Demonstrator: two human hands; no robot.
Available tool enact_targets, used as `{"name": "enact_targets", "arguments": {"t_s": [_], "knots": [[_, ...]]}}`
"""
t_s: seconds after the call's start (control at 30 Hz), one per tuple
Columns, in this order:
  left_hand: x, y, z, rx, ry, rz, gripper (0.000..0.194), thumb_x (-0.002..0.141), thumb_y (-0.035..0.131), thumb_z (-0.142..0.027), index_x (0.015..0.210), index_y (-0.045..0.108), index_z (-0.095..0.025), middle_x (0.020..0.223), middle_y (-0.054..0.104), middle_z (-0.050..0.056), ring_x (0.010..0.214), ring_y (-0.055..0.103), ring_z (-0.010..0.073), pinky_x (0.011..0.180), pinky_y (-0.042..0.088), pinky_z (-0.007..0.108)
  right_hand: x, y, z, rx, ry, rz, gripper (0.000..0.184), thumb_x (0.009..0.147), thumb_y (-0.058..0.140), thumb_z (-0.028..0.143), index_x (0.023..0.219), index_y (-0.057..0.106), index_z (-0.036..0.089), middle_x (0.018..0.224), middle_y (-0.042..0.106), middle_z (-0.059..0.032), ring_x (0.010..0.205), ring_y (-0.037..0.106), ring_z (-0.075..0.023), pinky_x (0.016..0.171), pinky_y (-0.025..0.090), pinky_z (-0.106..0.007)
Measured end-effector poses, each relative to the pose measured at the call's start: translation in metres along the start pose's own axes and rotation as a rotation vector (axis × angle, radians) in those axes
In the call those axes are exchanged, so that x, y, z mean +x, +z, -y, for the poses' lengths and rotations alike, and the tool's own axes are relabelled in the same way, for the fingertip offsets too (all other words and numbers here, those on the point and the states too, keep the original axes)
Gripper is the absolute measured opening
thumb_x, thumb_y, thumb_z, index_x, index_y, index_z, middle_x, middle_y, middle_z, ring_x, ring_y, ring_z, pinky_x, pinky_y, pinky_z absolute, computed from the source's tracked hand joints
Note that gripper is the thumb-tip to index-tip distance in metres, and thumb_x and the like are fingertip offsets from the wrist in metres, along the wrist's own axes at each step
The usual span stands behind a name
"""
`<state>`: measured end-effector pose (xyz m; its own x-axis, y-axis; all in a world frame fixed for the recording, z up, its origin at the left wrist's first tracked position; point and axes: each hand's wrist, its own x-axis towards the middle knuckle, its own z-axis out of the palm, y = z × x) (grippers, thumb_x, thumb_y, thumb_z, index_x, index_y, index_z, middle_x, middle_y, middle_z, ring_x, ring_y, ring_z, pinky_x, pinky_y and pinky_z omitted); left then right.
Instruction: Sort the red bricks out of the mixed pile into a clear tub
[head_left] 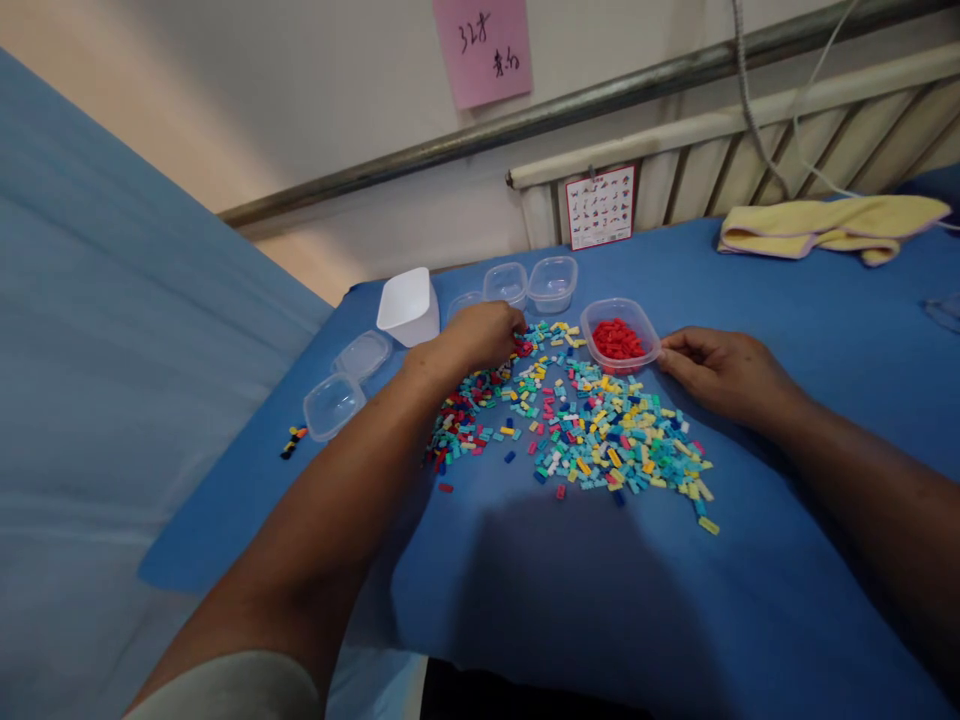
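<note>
My right hand point(724, 372) pinches the right edge of a clear plastic container point(655, 352) between thumb and fingers. Inside that container lies a heap of small red building bricks point(618, 340). My left hand point(486, 334) reaches down to the far side of the loose bricks, its fingers curled together beside some red ones; what is between the fingertips is hidden. Across the blue table spreads a pile of mixed small bricks point(634, 432), mostly turquoise and yellow, with pink, white and dark blue among them. More bricks, many red, lie partly behind my left forearm.
Clear containers point(553, 285) and a white tub point(409, 306) stand along the back. Two clear lids or shallow containers point(334, 407) lie at left, near a few black and orange bricks point(294, 440). A yellow cloth point(829, 225) and a printed card point(601, 208) are at the back.
</note>
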<state>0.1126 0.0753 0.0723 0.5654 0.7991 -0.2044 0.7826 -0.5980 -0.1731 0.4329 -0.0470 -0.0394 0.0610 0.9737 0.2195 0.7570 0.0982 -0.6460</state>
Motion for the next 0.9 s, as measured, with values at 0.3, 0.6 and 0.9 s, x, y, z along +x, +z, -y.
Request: {"name": "enact_targets", "arguments": {"t_s": [0.3, 0.6, 0.9], "knots": [[0.005, 0.007, -0.002, -0.006, 0.024, 0.141, 0.036, 0.091, 0.064, -0.014, 0.120, 0.082, -0.022, 0.114, 0.084, 0.008, 0.096, 0.073, 0.0239, 0.076, 0.045, 0.031, 0.000, 0.000, 0.001, -0.005, -0.012, -0.021, 0.034, 0.099, 0.062, 0.054, 0.104, 0.085, 0.029, 0.090, 0.086, -0.0047, 0.075, 0.075, -0.0255, 0.065, 0.049, -0.036], [-0.004, 0.013, 0.010, -0.106, 0.001, -0.039, 0.037, 0.096, 0.060, -0.020, 0.126, 0.081, -0.021, 0.119, 0.083, 0.011, 0.098, 0.074, 0.0256, 0.078, 0.049, 0.034, 0.000, 0.001, 0.000, 0.005, -0.011, -0.020, 0.036, 0.098, 0.062, 0.056, 0.104, 0.085, 0.029, 0.091, 0.086, -0.0047, 0.075, 0.075, -0.0260, 0.064, 0.049, -0.037], [0.011, 0.020, -0.020, -0.145, 0.160, -0.063, 0.037, 0.094, 0.059, -0.016, 0.120, 0.085, -0.022, 0.124, 0.083, 0.007, 0.111, 0.076, 0.0260, 0.089, 0.054, 0.033, -0.001, -0.001, 0.001, 0.027, -0.002, 0.005, 0.034, 0.100, 0.062, 0.055, 0.106, 0.085, 0.030, 0.094, 0.086, -0.0044, 0.077, 0.076, -0.0262, 0.068, 0.051, -0.038]]}}
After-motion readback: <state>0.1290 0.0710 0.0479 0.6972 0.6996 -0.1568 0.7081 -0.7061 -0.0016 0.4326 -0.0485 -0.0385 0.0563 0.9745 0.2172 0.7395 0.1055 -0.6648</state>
